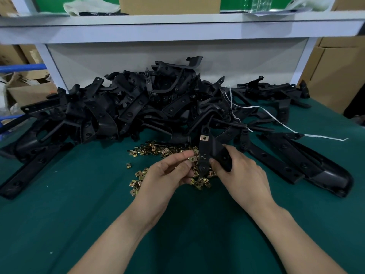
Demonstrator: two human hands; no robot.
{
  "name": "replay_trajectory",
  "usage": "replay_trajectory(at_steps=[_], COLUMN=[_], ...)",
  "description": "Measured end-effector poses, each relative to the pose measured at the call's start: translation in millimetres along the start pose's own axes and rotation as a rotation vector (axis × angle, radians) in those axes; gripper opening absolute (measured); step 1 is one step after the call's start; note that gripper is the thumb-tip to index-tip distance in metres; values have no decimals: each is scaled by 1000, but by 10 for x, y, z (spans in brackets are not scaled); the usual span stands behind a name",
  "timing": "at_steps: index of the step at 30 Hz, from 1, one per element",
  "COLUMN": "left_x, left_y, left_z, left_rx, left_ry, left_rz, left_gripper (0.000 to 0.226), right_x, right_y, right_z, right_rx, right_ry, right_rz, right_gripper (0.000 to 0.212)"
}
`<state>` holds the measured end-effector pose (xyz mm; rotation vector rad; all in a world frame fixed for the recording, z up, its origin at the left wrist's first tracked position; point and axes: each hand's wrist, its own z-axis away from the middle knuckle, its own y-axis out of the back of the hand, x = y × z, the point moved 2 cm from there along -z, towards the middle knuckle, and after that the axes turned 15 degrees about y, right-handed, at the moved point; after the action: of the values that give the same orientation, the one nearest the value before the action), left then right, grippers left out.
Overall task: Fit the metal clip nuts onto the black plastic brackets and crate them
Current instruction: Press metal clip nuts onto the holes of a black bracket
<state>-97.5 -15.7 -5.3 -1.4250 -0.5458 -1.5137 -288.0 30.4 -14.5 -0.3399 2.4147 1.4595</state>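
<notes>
My right hand [240, 171] grips a black plastic bracket [205, 153], held upright over the table's middle. One brass-coloured clip nut [204, 138] sits on the bracket's upper part. My left hand [167, 171] pinches another clip nut [192, 159] between thumb and fingers, right at the bracket's left edge. Under both hands lies a loose heap of clip nuts [156, 150] on the green table cover [79, 214]. A big pile of black brackets [138, 107] fills the table behind.
Long black brackets lie at the left [29, 171] and right [308, 167] of my hands. A white plastic strap [276, 119] trails over the pile's right side. A white shelf [177, 26] overhangs the back. Cardboard boxes [339, 76] stand at the right.
</notes>
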Motion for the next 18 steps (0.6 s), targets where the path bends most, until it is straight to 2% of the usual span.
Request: replay_trajectory(at_steps=[18], left_x=[-11], left_y=[-12], left_z=[1], left_rx=[6], left_ry=[16], left_rz=[11], left_gripper=[24], right_x=[-41], right_y=[4], right_z=[8], right_rx=[-14], right_ry=[23], right_rz=[19], right_gripper=[46])
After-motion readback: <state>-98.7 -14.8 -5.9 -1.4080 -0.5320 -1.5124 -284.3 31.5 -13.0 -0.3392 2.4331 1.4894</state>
